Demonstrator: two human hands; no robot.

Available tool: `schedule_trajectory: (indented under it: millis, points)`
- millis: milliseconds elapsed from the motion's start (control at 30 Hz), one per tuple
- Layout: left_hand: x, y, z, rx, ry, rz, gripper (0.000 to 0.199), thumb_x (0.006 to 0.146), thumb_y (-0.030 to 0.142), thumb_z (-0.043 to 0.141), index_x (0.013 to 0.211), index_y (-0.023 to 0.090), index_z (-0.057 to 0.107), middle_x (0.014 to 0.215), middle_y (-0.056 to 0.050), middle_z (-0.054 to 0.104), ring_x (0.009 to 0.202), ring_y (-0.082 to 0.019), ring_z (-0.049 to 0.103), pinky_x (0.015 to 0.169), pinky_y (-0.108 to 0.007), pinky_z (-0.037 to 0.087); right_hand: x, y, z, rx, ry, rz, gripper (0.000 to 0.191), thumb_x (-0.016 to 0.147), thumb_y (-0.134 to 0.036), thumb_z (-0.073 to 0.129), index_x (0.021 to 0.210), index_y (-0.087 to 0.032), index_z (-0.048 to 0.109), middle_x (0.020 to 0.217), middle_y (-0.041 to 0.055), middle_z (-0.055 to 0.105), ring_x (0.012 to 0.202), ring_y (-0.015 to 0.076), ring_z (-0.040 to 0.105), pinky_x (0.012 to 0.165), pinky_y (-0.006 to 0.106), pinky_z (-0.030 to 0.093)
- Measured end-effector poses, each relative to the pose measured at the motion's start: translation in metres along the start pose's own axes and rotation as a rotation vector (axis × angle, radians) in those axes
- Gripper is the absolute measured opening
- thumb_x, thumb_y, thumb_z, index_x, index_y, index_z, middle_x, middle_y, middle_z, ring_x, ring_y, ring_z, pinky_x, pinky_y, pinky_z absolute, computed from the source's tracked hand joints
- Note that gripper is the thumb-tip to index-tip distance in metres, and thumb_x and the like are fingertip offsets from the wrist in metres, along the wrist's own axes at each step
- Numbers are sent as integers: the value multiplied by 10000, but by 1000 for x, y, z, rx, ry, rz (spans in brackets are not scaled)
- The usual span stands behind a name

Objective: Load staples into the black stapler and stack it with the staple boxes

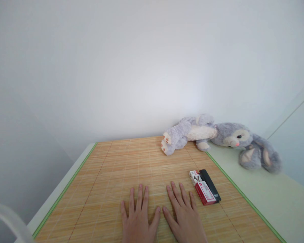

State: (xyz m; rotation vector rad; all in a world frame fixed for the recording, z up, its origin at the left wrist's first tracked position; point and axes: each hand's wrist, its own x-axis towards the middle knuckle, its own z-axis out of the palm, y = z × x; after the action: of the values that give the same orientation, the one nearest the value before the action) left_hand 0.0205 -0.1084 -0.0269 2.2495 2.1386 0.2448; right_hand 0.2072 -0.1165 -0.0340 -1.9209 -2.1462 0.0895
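My left hand [139,219] lies palm down on the bamboo mat [108,189], fingers spread, holding nothing. Beside it, my right hand [183,216] rests flat in the same way, its thumb tip a short gap from the left thumb. Just beyond the right fingers is a small red-and-white box [204,190] with a printed label and a picture on it. Against the box's right side lies a long, narrow black object [210,185], perhaps a stapler; its kind is not clear. Neither hand touches them. Both wrists are cut off by the lower edge of the view.
A grey plush rabbit [200,131] lies on its side at the back right, partly on the mat, its ears over the pale tabletop [268,192]. A white wall [131,67] stands behind. A curved whitish thing [7,219] enters at the lower left.
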Motion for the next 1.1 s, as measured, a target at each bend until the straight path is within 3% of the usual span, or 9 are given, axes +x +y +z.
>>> schedule_trajectory:
  millis: [1100]
  points:
    - [1,-1,-2,-21,-32,1,734,966,640,374,1612,309,265,1702,4,171,1590,-376,98,1242,-695,28,0,0,0,1,14,-5,661,1041,-584,379,1633,-376,172,1691,-51,166,1572,341,158,1226,665,221]
